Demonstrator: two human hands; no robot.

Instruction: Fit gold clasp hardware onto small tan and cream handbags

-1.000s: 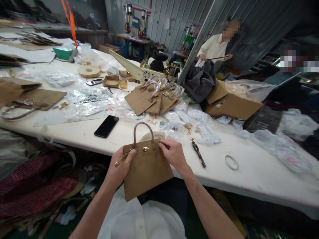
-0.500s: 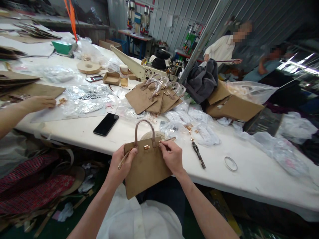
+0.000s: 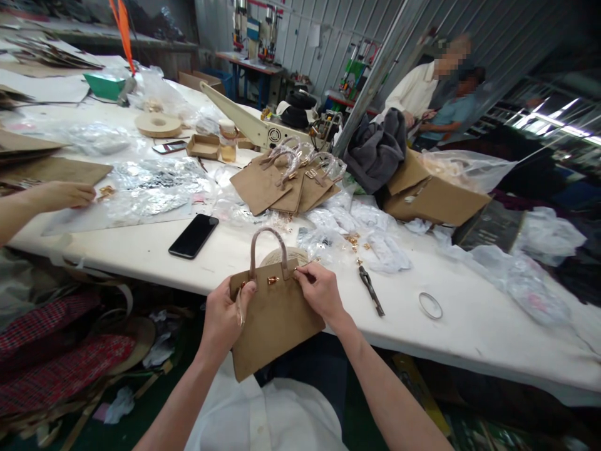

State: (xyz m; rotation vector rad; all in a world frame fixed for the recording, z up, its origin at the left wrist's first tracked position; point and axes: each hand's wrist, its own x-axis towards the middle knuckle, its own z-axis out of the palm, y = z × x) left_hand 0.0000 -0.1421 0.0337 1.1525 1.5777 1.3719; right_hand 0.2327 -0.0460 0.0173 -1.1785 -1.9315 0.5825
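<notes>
A brown handbag panel point(image 3: 277, 319) with one wrapped, arched handle point(image 3: 268, 233) is held up at the table's front edge. Near its top middle sits a small gold clasp point(image 3: 273, 280). My left hand point(image 3: 226, 313) grips the panel's left side, thumb on the front, with a thin strap hanging by the thumb. My right hand point(image 3: 320, 288) pinches the upper right corner by a small gold fitting; the fingers partly hide it. Right of the hands lies a dark hand tool point(image 3: 370, 291), and a metal ring point(image 3: 431, 305) is farther right.
Similar brown panels point(image 3: 282, 185) are piled behind, among plastic bags and gold fittings point(image 3: 352, 241). A black phone point(image 3: 194, 236) lies to the left. Another person's hand point(image 3: 66, 195) reaches in at far left. A cardboard box point(image 3: 436, 197) stands back right; two people are beyond it.
My right fingers have shifted at the panel's corner, and the strap end that stuck out beyond them no longer shows so plainly. In the background, the two people are now close together.
</notes>
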